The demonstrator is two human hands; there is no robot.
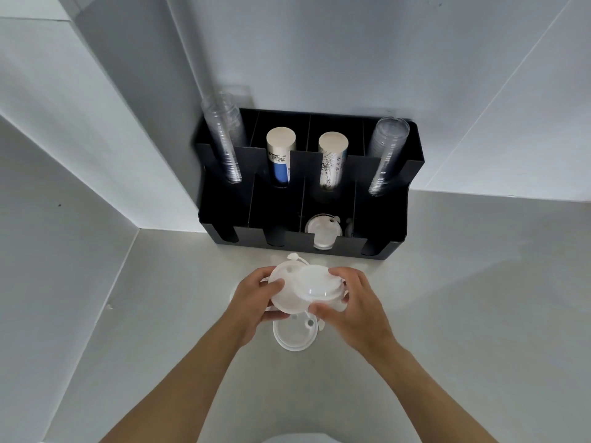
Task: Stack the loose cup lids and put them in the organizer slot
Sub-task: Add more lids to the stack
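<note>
You are holding two cup lids (303,290) above the tabletop (447,298), your left hand (252,302) pinching the lower lid's rim and your right hand (355,302) closing around the upper one. More lids (295,335) are lying just beneath. They look light, thin and slippery, so keep gripping at the rims. The organizer (307,244) is standing beyond, with lids already sitting in one near slot (323,233).

Café drinks station: black cup organizer (412,174) on grey counter (479,282).
</note>
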